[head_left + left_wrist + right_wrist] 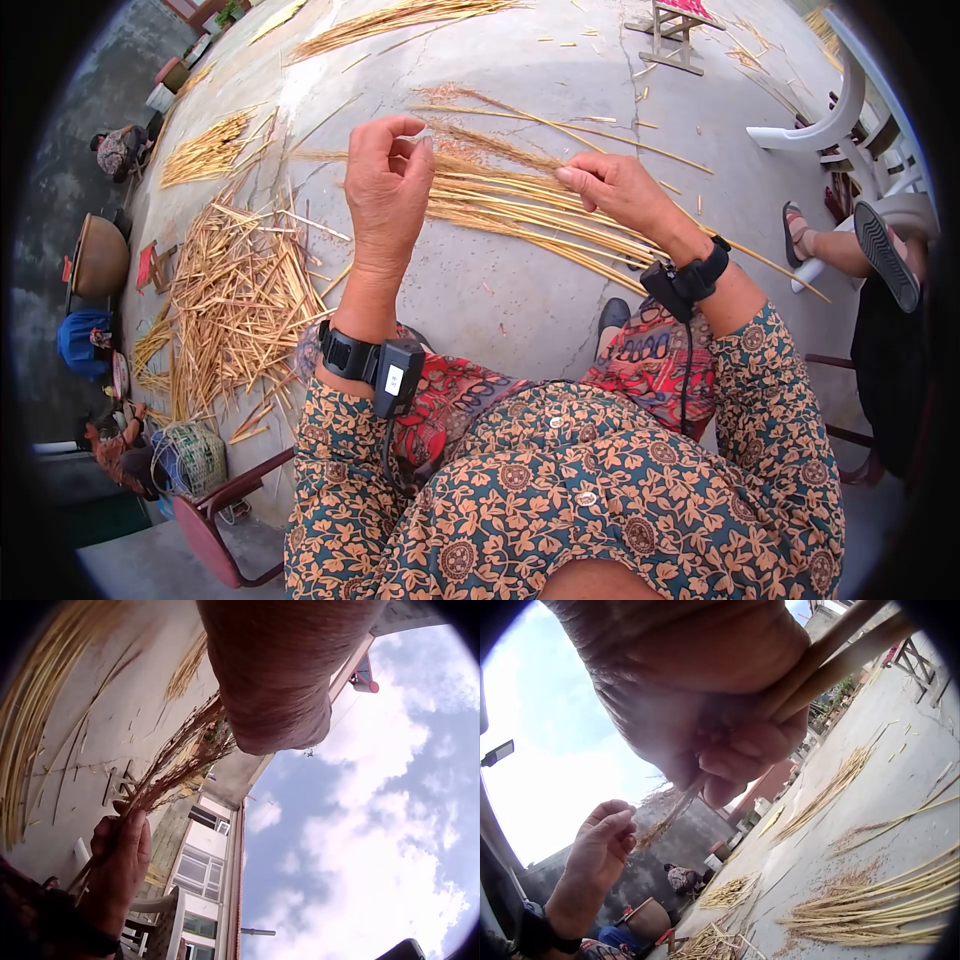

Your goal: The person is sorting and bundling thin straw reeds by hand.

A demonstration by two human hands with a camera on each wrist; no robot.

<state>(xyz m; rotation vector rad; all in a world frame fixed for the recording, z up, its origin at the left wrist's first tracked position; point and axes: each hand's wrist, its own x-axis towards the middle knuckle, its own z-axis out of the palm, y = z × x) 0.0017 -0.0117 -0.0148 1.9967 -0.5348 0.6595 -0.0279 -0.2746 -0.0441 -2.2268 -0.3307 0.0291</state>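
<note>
In the head view my left hand [385, 195] is raised with curled fingers around the feathery seed heads [495, 146], wisps showing on both sides of it; its grip is partly hidden. My right hand [625, 200] pinches the stalks just below these heads, thumb on top. Seen from the right wrist, its fingers curl round thick stalks [817, 667], and the left hand [596, 851] is at the tips. The left wrist view shows the right hand [120, 855] gripping below the brown seed heads [169, 772].
Long stalks [530, 215] lie in a row on the concrete ahead, with loose seed beside them. A heap of short straw pieces [235, 300] is at left. A wooden stool [675, 40] stands ahead, a white chair [850, 110] and another person's feet are at right.
</note>
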